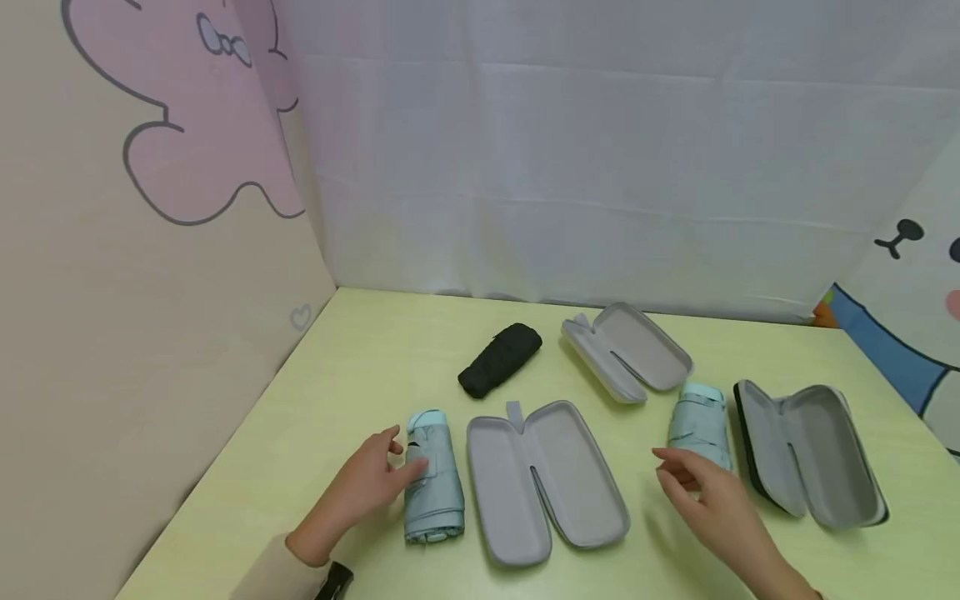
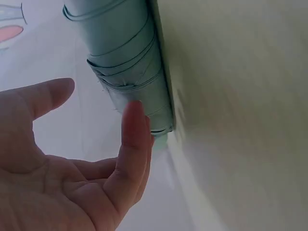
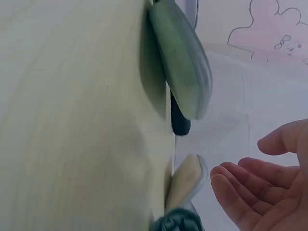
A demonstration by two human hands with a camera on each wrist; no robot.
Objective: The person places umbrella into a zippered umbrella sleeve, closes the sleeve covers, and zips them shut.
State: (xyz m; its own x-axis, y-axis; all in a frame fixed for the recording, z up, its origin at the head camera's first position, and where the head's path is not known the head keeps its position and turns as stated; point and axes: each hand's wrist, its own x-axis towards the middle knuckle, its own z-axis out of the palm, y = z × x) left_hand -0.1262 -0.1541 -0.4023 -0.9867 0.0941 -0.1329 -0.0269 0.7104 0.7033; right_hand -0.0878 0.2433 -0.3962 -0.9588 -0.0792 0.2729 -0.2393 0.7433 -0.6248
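Teal rolled umbrella [image 1: 435, 500] just right of my left hand [image 1: 363, 487], thumb and fingers apart, contact unclear; second umbrella [image 1: 697, 421] just past my right hand [image 1: 712, 508], fingers loose, empty. I'd grip mid-body, gently, keeping rolls tight.

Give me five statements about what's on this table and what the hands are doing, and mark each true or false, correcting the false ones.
1. Three gray cases lie open on the table. True.
2. The black roll lies inside a case. False: the black roll lies on the table, outside the cases.
3. The left hand is at the left blue roll. True.
4. The right hand holds a case. False: the right hand holds nothing.
5. The right blue roll lies beside the rightmost case. True.
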